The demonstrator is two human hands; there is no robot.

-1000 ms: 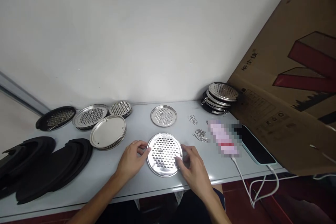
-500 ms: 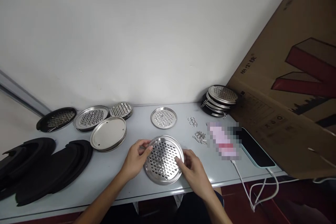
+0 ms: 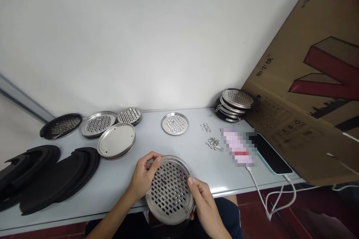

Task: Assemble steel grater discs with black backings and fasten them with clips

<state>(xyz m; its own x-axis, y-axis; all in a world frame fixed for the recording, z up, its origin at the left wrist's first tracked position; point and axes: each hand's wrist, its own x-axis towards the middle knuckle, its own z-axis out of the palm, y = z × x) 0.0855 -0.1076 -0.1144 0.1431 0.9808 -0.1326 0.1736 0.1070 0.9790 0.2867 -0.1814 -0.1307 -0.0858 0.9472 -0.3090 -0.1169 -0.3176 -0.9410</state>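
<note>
Between my two hands is a round metal grater plate with rows of oval slots and a raised rim. My left hand grips its upper left edge, thumb on top. On the right edge my right hand is closed, with the thumb over the rim and some fingers hidden beneath. The plate is tilted and overhangs the table's front edge. Behind it another grater disc lies flat near the wall. Small metal rings and a little heap of metal clips lie to the right.
On the left are black curved pieces, a stack of plain metal discs, and grater discs. At the back right stands a stack of assembled discs by a cardboard box. A phone with white cables lies right.
Both hands have drawn the grater plate toward me, from over the table to past its front edge. The plate is tilted more, and my right hand has moved down its side.
</note>
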